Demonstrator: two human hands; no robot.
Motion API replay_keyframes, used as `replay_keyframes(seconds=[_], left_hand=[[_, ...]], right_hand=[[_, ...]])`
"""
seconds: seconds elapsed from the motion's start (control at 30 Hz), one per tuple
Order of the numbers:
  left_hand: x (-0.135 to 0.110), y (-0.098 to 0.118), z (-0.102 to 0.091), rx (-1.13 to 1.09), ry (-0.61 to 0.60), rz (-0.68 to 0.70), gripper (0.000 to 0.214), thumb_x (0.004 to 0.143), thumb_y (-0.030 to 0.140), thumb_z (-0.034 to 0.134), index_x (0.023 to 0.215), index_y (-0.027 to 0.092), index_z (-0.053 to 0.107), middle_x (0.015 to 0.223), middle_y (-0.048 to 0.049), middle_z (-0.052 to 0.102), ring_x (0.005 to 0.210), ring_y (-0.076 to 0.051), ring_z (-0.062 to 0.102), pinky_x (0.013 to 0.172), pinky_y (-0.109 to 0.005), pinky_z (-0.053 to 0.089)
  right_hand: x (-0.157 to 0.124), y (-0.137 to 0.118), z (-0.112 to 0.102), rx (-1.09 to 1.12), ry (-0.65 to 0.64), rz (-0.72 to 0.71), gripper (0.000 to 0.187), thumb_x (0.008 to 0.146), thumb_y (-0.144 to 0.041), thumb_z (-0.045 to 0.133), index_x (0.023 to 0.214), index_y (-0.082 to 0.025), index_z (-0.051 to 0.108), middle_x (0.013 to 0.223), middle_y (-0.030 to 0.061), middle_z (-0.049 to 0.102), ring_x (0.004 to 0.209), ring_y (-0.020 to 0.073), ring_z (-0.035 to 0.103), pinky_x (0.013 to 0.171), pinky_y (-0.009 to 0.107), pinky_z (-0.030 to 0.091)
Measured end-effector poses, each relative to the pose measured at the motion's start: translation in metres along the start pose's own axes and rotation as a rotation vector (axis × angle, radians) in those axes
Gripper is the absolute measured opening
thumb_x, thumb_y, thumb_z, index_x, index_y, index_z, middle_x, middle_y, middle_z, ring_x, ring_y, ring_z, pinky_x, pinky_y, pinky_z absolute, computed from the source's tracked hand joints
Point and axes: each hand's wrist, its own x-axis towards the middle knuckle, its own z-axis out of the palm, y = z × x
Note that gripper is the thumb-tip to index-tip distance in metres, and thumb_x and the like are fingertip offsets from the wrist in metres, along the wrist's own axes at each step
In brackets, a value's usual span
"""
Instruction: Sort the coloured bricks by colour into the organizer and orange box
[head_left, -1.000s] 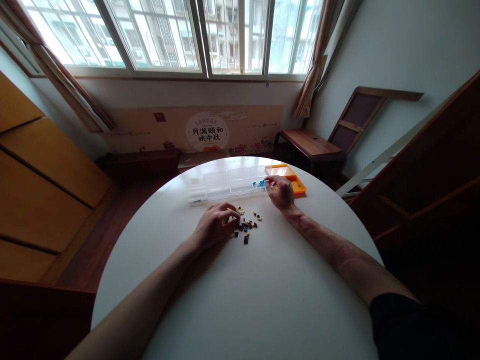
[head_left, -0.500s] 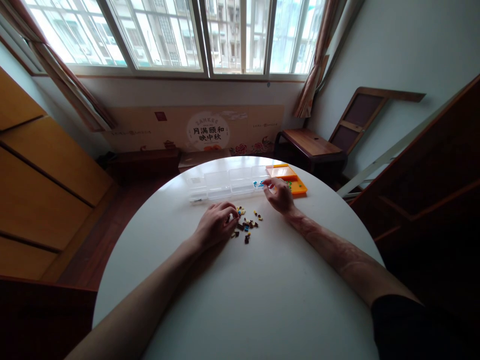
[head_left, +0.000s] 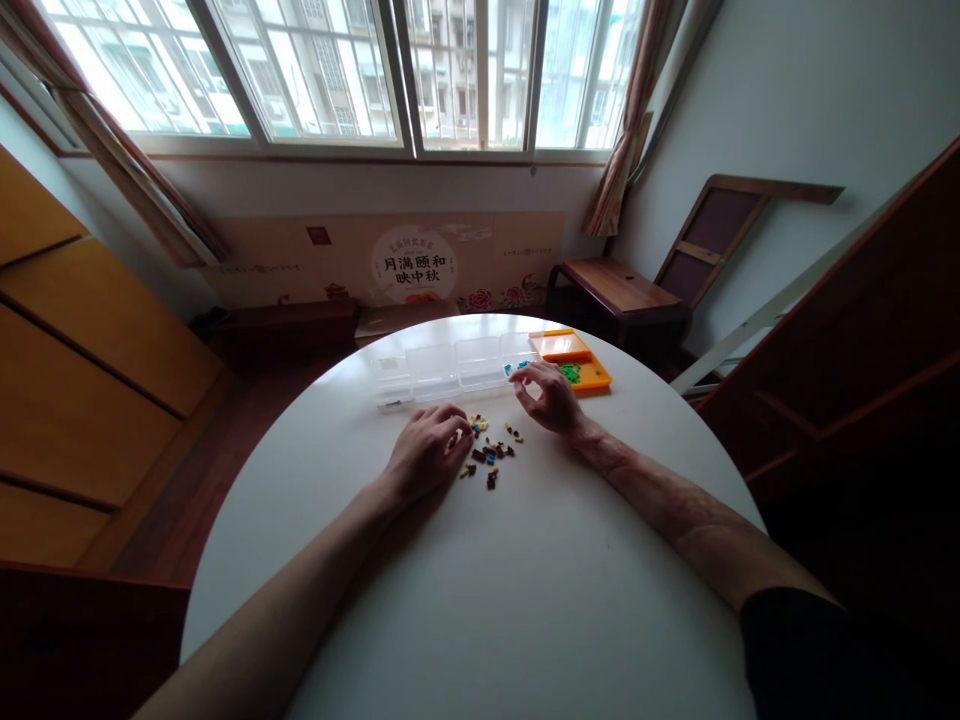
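My left hand (head_left: 431, 443) rests on the white table (head_left: 480, 590) with its fingers curled and their tips together at the left edge of a loose pile of small toy bricks (head_left: 491, 452). Whatever it pinches, if anything, is too small to make out. The bricks are brown, yellow and blue. My right hand (head_left: 553, 395) hovers just past the pile, thumb and forefinger slightly apart, with no piece visible between them. Its fingertips are in front of small blue bricks (head_left: 511, 369) in the right end of a clear compartment box (head_left: 435, 372).
Beside my right hand lies an orange tray (head_left: 598, 372) with green bricks (head_left: 571, 373) in it. The clear box has its lids raised along the table's far side. Beyond the table are a wooden chair (head_left: 619, 285) and a printed carton panel (head_left: 337, 255) under the window.
My right hand has drawn back from the clear box, towards the left and nearer to me, showing more green bricks. My left hand stays nearly in place. The view has shifted slightly.
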Motion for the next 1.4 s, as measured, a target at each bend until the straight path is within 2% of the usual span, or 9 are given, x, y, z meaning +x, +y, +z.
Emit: replay_keyframes(seconds=[0.1, 0.23, 0.37, 0.67, 0.83, 0.97, 1.1, 1.27, 1.4], left_hand=[[0.0, -0.003, 0.001, -0.043, 0.035, -0.011, 0.016, 0.111, 0.029, 0.061, 0.105, 0.023, 0.074, 0.115, -0.0056, 0.078, 0.101, -0.023, 0.075, 0.096, -0.04, 0.049], [0.0, -0.007, 0.003, -0.149, 0.099, -0.036, 0.018, 0.112, 0.037, 0.064, 0.106, 0.023, 0.073, 0.112, -0.0043, 0.078, 0.092, -0.02, 0.075, 0.095, -0.039, 0.051], [-0.001, -0.006, 0.003, -0.209, 0.105, -0.011, 0.02, 0.112, 0.04, 0.066, 0.106, 0.023, 0.074, 0.112, -0.0056, 0.079, 0.091, -0.019, 0.074, 0.094, -0.037, 0.055], [-0.001, -0.006, 0.004, -0.254, 0.11, 0.0, 0.019, 0.111, 0.04, 0.067, 0.108, 0.024, 0.077, 0.114, -0.0083, 0.079, 0.103, -0.022, 0.076, 0.092, -0.037, 0.06], [0.0, -0.001, 0.002, -0.214, 0.122, -0.001, 0.016, 0.111, 0.036, 0.066, 0.111, 0.024, 0.077, 0.117, -0.0085, 0.078, 0.105, -0.023, 0.076, 0.095, -0.038, 0.059], [0.0, 0.001, -0.001, -0.164, 0.087, -0.03, 0.014, 0.109, 0.033, 0.065, 0.108, 0.024, 0.076, 0.116, -0.0067, 0.078, 0.105, -0.023, 0.076, 0.098, -0.04, 0.056], [0.0, 0.0, -0.001, -0.091, 0.048, -0.075, 0.013, 0.107, 0.032, 0.065, 0.106, 0.024, 0.075, 0.119, -0.0062, 0.077, 0.103, -0.024, 0.075, 0.1, -0.043, 0.052], [-0.001, -0.001, 0.0, -0.065, 0.014, -0.094, 0.013, 0.106, 0.031, 0.064, 0.107, 0.024, 0.074, 0.123, -0.0066, 0.077, 0.105, -0.025, 0.074, 0.102, -0.044, 0.05], [-0.001, -0.001, 0.001, -0.062, 0.011, -0.089, 0.014, 0.106, 0.032, 0.063, 0.107, 0.024, 0.075, 0.123, -0.0066, 0.077, 0.109, -0.026, 0.074, 0.103, -0.044, 0.049]], right_hand=[[-0.001, -0.009, -0.001, 0.048, -0.039, -0.09, 0.011, 0.1, -0.018, 0.065, 0.098, -0.025, 0.074, 0.092, 0.0031, 0.076, 0.092, 0.0242, 0.069, 0.095, 0.041, 0.051], [-0.004, -0.029, 0.001, 0.136, -0.149, -0.28, 0.004, 0.102, -0.026, 0.073, 0.099, -0.025, 0.074, 0.095, 0.0027, 0.079, 0.094, 0.0237, 0.07, 0.097, 0.041, 0.051], [-0.005, -0.041, 0.006, 0.216, -0.254, -0.388, 0.008, 0.103, -0.033, 0.076, 0.106, -0.026, 0.075, 0.099, 0.003, 0.082, 0.093, 0.0222, 0.073, 0.096, 0.039, 0.053], [-0.005, -0.041, 0.004, 0.226, -0.345, -0.307, 0.013, 0.108, -0.036, 0.07, 0.103, -0.028, 0.079, 0.098, 0.0033, 0.082, 0.094, 0.0223, 0.075, 0.098, 0.041, 0.055], [-0.007, -0.04, 0.003, 0.236, -0.3, -0.294, 0.009, 0.106, -0.034, 0.072, 0.103, -0.027, 0.078, 0.096, 0.0026, 0.081, 0.091, 0.0211, 0.075, 0.098, 0.039, 0.055], [-0.006, -0.039, 0.002, 0.24, -0.23, -0.305, 0.008, 0.105, -0.031, 0.072, 0.1, -0.027, 0.077, 0.093, 0.0015, 0.08, 0.087, 0.0198, 0.073, 0.094, 0.038, 0.055], [-0.001, -0.031, 0.002, 0.13, -0.086, -0.177, 0.012, 0.104, -0.031, 0.072, 0.094, -0.027, 0.077, 0.091, 0.0018, 0.08, 0.09, 0.0226, 0.071, 0.095, 0.04, 0.054], [0.005, 0.0, 0.0, -0.019, 0.168, 0.138, 0.014, 0.102, -0.034, 0.072, 0.092, -0.026, 0.079, 0.093, 0.0047, 0.081, 0.093, 0.0277, 0.069, 0.097, 0.045, 0.055], [0.003, 0.026, 0.001, -0.074, 0.226, 0.295, 0.017, 0.101, -0.036, 0.073, 0.099, -0.024, 0.084, 0.101, 0.0079, 0.084, 0.096, 0.0306, 0.07, 0.096, 0.046, 0.055]])
